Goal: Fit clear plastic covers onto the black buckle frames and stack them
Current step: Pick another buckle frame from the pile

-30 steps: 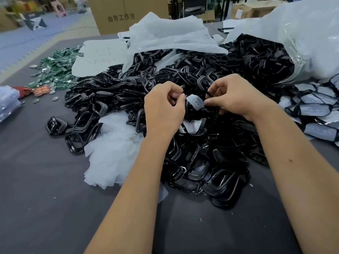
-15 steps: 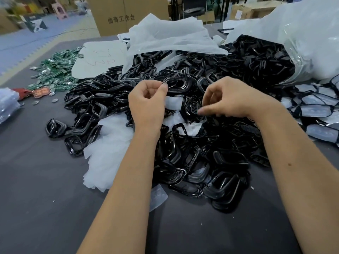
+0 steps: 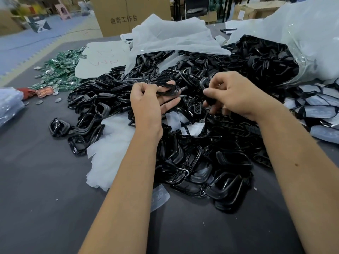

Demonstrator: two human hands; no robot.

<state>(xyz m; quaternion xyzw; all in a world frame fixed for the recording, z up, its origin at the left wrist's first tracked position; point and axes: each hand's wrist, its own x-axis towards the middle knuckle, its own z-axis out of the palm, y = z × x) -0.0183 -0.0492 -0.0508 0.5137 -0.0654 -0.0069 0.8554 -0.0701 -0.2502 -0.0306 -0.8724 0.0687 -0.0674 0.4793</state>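
The left hand [image 3: 146,105] grips a black buckle frame [image 3: 169,88]; the right hand [image 3: 236,96] pinches another black piece [image 3: 209,99]; covered frames [image 3: 311,109] lie at right; the heap of bare frames [image 3: 192,153] on the counter [image 3: 36,180] suggests most work remains.

Lighting: even, soft, indoor, moderately bright; its source cannot be told. Shadows: faint and diffuse under the forearms on the grey table [image 3: 45,198]. Glare: small white highlights on the glossy black frames [image 3: 225,187]; sheen on the clear bag [image 3: 304,52] at the table's far right corner. Blur: slight smear on the right hand [image 3: 236,96]; background soft. Distortion: wide-angle bending toward the edges.
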